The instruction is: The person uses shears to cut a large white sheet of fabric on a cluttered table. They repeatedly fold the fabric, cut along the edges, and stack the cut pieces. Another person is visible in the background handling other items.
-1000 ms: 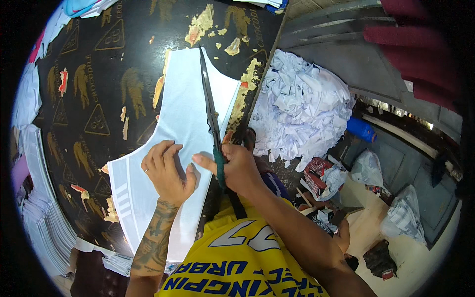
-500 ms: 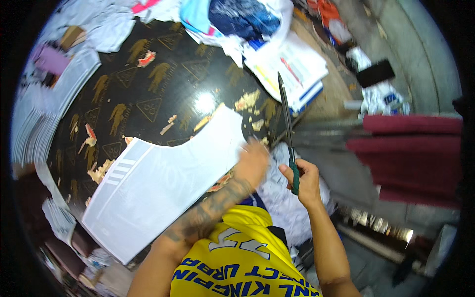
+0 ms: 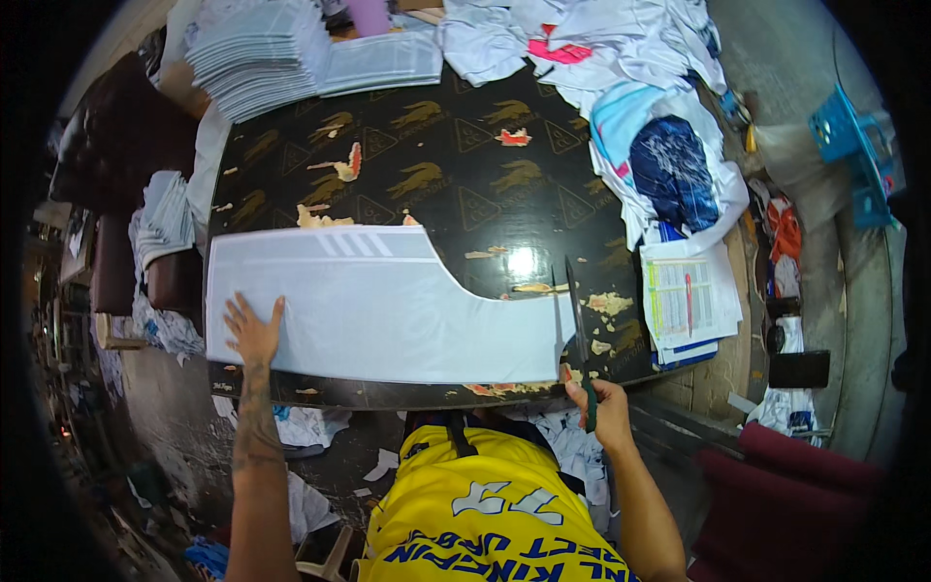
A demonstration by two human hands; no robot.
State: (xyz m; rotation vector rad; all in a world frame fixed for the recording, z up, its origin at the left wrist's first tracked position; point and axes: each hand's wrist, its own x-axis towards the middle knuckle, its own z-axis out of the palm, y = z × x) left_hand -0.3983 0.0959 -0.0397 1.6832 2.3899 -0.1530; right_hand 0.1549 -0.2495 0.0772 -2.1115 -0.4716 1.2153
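Note:
A white fabric panel [image 3: 398,325] lies flat along the near side of the dark table [image 3: 456,184]. It has slanted pale stripes near its far edge and a curved cut-in at the right. My left hand [image 3: 254,330] rests on the panel's left part, fingers spread. In my right hand [image 3: 609,415] is a pair of long scissors [image 3: 579,335] with a green handle. Their dark blades point away from me, close beside the panel's right end. Whether the blades touch the cloth I cannot tell.
Stacked pale cloth pieces [image 3: 257,58] stand at the far left. White garments [image 3: 640,39] and a bundle with dark blue cloth [image 3: 671,170] pile up at the far right. Papers with a red pen [image 3: 690,306] lie on the right. Torn patches [image 3: 609,304] mark the table's surface.
The view has swung, so the table now faces me squarely. My left hand has gone from the panel's right end to its left part. The scissors remain in my right hand.

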